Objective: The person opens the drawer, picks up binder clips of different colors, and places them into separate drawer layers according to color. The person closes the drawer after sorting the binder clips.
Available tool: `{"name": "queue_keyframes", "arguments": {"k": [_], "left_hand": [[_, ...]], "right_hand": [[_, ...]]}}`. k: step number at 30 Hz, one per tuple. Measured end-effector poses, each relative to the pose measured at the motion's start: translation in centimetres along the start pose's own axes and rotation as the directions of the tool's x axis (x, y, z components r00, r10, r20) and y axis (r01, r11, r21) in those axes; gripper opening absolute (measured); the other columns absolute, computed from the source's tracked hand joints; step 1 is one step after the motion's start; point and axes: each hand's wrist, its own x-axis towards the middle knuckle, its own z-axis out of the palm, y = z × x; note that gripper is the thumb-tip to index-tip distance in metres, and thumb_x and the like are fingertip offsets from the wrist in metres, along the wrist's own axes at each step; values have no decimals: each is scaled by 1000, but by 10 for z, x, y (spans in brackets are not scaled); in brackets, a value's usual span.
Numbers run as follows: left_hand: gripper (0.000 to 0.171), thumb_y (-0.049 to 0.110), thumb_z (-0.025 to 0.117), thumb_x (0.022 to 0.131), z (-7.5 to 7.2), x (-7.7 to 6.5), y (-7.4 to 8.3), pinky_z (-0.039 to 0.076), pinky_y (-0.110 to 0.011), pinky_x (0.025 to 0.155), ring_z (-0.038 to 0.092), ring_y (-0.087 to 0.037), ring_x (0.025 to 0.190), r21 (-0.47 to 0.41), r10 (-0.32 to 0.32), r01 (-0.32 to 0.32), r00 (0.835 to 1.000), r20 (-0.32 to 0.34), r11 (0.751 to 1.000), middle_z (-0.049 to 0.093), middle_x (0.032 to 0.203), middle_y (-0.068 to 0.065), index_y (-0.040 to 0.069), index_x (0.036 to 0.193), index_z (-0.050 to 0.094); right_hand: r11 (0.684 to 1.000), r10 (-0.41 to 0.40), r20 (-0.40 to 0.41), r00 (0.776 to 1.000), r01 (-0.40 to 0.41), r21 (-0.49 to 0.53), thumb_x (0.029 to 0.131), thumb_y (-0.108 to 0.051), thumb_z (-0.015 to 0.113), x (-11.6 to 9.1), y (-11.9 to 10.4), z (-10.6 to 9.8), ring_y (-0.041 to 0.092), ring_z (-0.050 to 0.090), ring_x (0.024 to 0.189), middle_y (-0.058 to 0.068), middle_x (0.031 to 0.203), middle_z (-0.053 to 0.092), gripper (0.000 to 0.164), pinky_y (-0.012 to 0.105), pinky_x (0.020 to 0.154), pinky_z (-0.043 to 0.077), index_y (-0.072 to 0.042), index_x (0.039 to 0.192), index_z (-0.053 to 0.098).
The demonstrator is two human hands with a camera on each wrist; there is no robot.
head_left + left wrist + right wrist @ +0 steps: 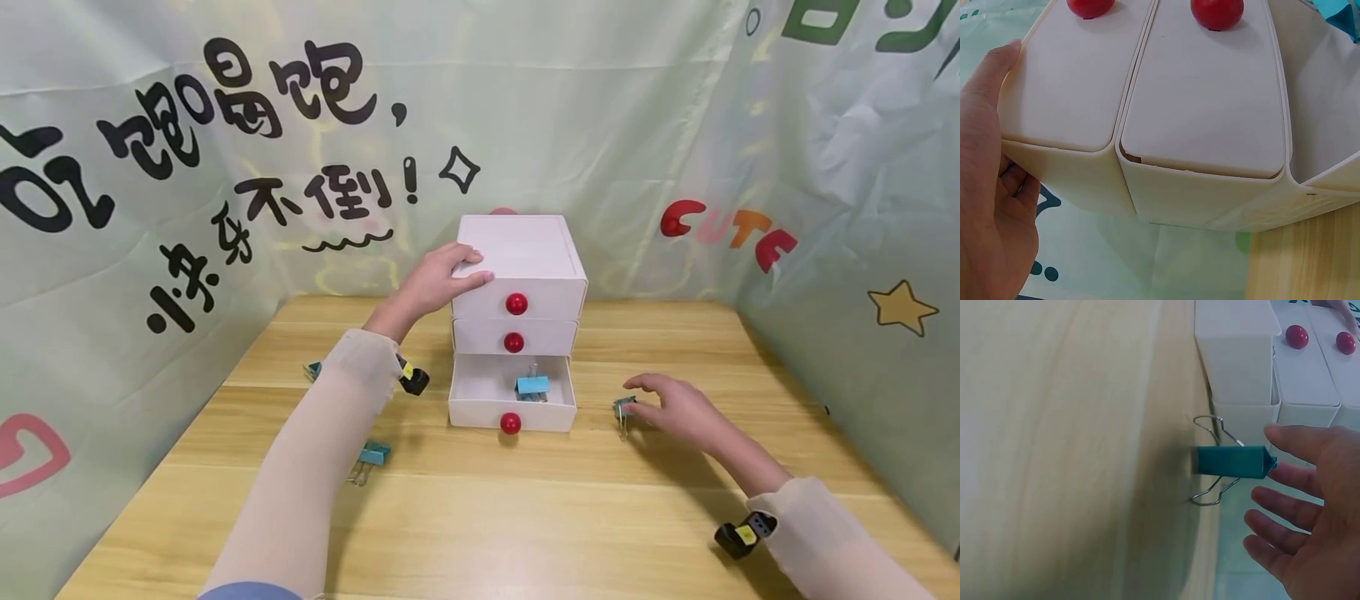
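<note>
A small white drawer cabinet [521, 242] with red knobs stands at the middle of the table. Its bottom drawer [480, 412] is pulled out and holds a blue binder clip [532, 384]; the upper two drawers are closed. My left hand [435, 279] rests on the cabinet's top left corner, thumb along the front edge in the left wrist view. Right of the cabinet, a teal binder clip [1235, 461] stands on the table with both wire handles spread. My right hand [678, 408] is at this clip, thumb and forefinger beside its end, fingers loosely bent and not pinching it.
On the left of the wooden table [495, 517] lies another blue binder clip [372, 452], partly behind my left forearm. One more clip [313, 369] shows farther back there. A printed cloth [600, 125] hangs behind and along both sides.
</note>
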Motion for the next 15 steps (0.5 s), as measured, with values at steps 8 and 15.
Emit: {"name": "queue_keyframes", "arguments": {"k": [8,15], "left_hand": [[51,50,63,92,0,-1,1,39,-42,107,46,-24,127,-1,-11,11,1000,6,1000,52,139,-6,13,126,62],[50,49,63,92,0,0,2,37,-41,107,45,-24,128,2,-11,11,1000,7,1000,52,139,-6,13,127,62]], "right_hand": [[1000,28,67,997,-29,1,91,-38,70,-4,9,8,40,62,104,18,112,67,51,56,86,50,-2,126,60],[999,35,106,994,-33,-19,90,-37,70,-7,10,13,14,60,75,0,87,67,42,35,64,50,-4,114,65]]}}
